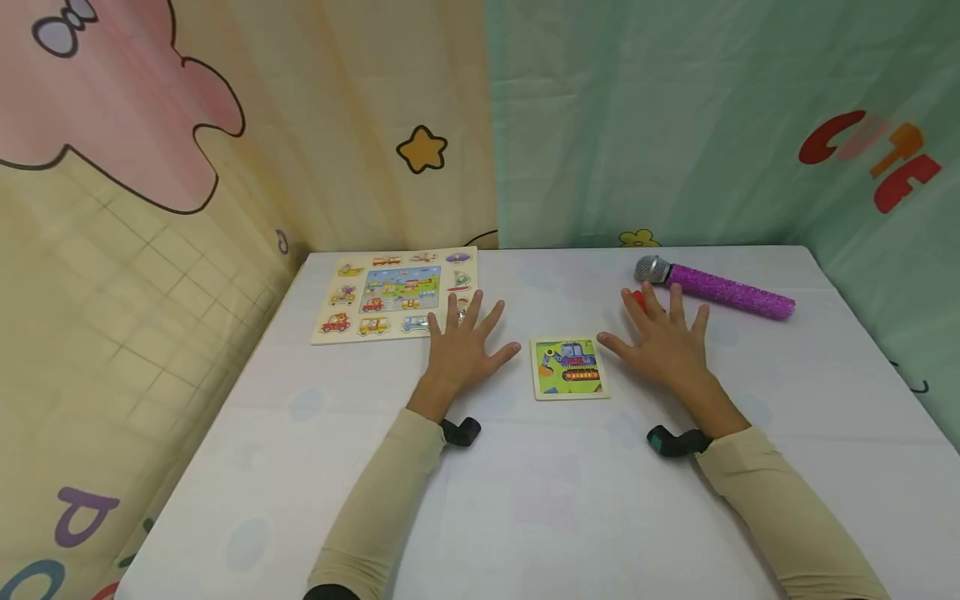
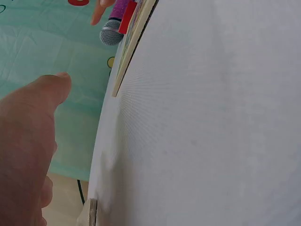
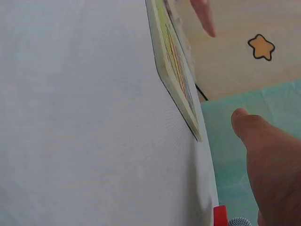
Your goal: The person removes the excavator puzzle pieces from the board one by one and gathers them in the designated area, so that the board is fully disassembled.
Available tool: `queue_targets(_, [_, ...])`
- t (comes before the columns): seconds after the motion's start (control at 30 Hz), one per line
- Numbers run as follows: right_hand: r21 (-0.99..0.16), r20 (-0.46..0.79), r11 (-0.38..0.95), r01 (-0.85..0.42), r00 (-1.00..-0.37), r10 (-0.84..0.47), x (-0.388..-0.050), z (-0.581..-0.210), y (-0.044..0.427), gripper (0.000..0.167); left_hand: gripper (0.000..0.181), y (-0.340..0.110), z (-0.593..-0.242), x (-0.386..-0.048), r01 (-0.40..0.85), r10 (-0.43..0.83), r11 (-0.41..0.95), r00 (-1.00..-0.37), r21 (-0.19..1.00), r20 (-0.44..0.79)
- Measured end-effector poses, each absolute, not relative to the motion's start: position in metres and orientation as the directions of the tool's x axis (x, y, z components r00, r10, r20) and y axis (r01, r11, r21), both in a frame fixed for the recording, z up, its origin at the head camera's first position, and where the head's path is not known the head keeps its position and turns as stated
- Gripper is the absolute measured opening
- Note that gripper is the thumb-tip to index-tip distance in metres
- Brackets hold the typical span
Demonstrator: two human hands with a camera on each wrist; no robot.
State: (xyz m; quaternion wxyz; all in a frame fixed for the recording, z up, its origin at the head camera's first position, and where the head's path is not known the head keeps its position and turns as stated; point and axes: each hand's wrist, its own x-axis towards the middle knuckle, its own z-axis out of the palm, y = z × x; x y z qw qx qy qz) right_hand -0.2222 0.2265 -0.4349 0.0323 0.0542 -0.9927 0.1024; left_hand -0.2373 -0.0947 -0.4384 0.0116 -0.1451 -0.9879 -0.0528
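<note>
Both hands are spread with straight fingers and hold nothing. In the head view the left hand (image 1: 457, 354) is left of a small square excavator picture puzzle (image 1: 572, 369), its fingertips over the lower right corner of a larger vehicle puzzle board (image 1: 327, 321). The right hand (image 1: 667, 346) is on the small puzzle's other side, partly covering a red object (image 1: 639, 298). The left wrist view shows the left hand (image 2: 28, 141) beside the small puzzle's edge (image 2: 127, 66); the right wrist view shows the right hand (image 3: 273, 155) near the same puzzle (image 3: 176, 89).
A microphone with a glittery purple handle (image 1: 731, 292) lies at the back right of the white-covered table (image 1: 525, 517). Printed curtains (image 1: 637, 125) hang behind the table and along its sides.
</note>
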Motion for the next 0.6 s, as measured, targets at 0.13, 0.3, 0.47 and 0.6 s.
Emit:
queue_targets(0.13, [-0.204,0.056,0.963,-0.176,-0.984,-0.168,-0.218,-0.428,0.212,0.099,0.083,-0.092,-0.439,-0.234,0.321,0.32,0.941,-0.947,0.105,0.023])
queue_targets(0.3, [-0.227,0.074,0.906,-0.358,-0.934,-0.351,-0.218,-0.416,0.184,0.079,0.079,-0.087,-0.432,-0.227,0.447,0.457,0.878,-0.889,0.173,-0.021])
queue_targets(0.47, [-0.34,0.051,0.799,-0.496,-0.858,-0.51,-0.225,-0.412,0.167,0.049,0.066,-0.086,-0.43,-0.219,0.57,0.641,0.708,-0.767,0.417,-0.039])
queue_targets(0.6, [-0.413,0.026,0.737,-0.535,-0.816,-0.578,-0.233,-0.416,0.16,0.038,0.052,-0.086,-0.434,-0.211,0.596,0.702,0.641,-0.71,0.484,-0.054])
